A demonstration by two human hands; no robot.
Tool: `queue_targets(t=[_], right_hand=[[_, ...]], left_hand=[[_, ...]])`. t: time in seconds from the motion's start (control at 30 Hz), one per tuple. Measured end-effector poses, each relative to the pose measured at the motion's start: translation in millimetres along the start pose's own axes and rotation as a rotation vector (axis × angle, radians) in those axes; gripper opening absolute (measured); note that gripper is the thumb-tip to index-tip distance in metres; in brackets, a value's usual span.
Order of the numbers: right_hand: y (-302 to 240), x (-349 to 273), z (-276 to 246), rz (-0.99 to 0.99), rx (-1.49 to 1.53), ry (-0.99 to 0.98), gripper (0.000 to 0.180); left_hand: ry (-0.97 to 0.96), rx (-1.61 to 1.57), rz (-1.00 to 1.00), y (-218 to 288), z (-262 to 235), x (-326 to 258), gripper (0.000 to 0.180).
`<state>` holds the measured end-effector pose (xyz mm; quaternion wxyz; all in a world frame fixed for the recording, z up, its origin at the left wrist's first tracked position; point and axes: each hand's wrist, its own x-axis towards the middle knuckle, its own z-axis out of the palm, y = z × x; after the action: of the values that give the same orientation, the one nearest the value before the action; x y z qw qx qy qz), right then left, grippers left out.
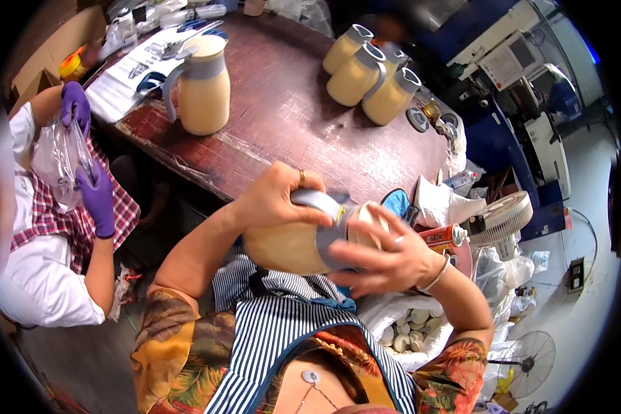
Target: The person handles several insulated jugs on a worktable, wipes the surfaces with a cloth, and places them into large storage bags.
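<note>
Co-worker, left edge of the frame: a person in a white top and a red checked apron, with purple-gloved hands [93,190] pinching a clear plastic bag [56,160] held upright between them.
Papers, upper left: white printed sheets [127,69] lie on the far corner of the dark wooden table [290,117], with small metal tools on top of them.
Lone jug, upper left of centre: a cream-coloured jug [201,86] with a grey band, lid and handle stands upright on the table, just beside the papers.
Left hand [277,200], centre: fingers curled together and clamped over the grey handle and band of the held jug [303,238]; a ring shows on one finger.
Held jug, centre: tipped on its side above the striped apron [276,324], cream body toward the left, mouth toward the right, off the table and close in front of the person's chest.
Right hand [386,259], right of centre: fingers spread apart and pressed over the jug's mouth and grey collar; a ring and a thin bracelet show.
Three jugs, upper centre-right: a tight cluster of matching cream jugs [369,72], touching one another, on the far side of the table.
Spray can, right of the hands: a red and yellow can [443,237] lying just beyond the right wrist.
Bag of parts, lower right: a white sack [410,331] holding pale round pieces, below the right forearm.
Fans, right: a small white fan [504,217] near the table edge; a standing fan [531,355] on the floor, lower right.
</note>
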<state>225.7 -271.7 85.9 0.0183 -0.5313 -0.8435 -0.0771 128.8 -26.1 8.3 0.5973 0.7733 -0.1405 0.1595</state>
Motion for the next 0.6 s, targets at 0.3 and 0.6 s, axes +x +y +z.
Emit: queue_targets(t=[0.3,0.6], right_hand=[[5.2,18.2,-30.3,-0.341,-0.006,0.128,0.029],[-26.3,44.1,-32.2,0.103,0.028,0.379,0.025]], left_hand=[[-0.108,-0.379,-0.071,-20.8,6.5,13.6,0.032],[0.242,-0.212,0.101,-31.0,37.3,5.7,0.045]])
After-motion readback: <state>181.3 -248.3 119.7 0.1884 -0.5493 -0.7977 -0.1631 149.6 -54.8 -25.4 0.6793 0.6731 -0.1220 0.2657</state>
